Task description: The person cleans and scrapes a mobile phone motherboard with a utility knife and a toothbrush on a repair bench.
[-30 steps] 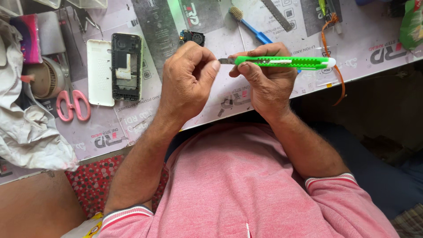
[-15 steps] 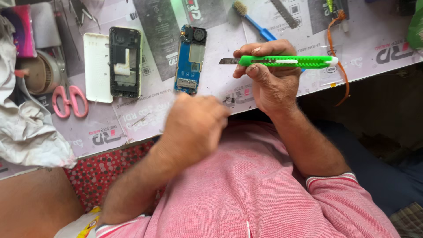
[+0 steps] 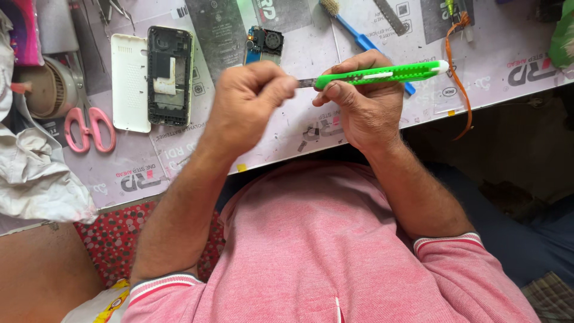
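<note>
**Two hands meet at a cutter's blade, above a bench of phone parts**

Leftmost, a crumpled cloth (image 3: pixel 36 173) lies at the bench edge, with pink scissors (image 3: pixel 89 127) beside it, handles toward the person, within easy reach. Next come a white phone cover (image 3: pixel 130 82) and a black phone frame (image 3: pixel 170 76), side by side and touching, both lying flat with the frame's inside facing up, probably so its inner parts stay open to view. Just right of them, a blue circuit board (image 3: pixel 263 45) lies on the mat (image 3: pixel 299 128), partly hidden behind the left hand.

That left hand (image 3: pixel 248 104) is raised off the bench, fingers curled and thumb pressed to forefinger at the tip of the blade; whether it pinches the blade itself or some small piece against it, I cannot tell. The right hand (image 3: pixel 365 107) is wrapped around the green cutter (image 3: pixel 382 73), gripping the front part of the body and holding it level in the air, blade pointing left toward the other hand, which seems to steady fine work at the tip. Behind the cutter a blue brush (image 3: pixel 359 37) lies slantwise, and farther right an orange cord (image 3: pixel 457 72) trails over the bench edge.
</note>
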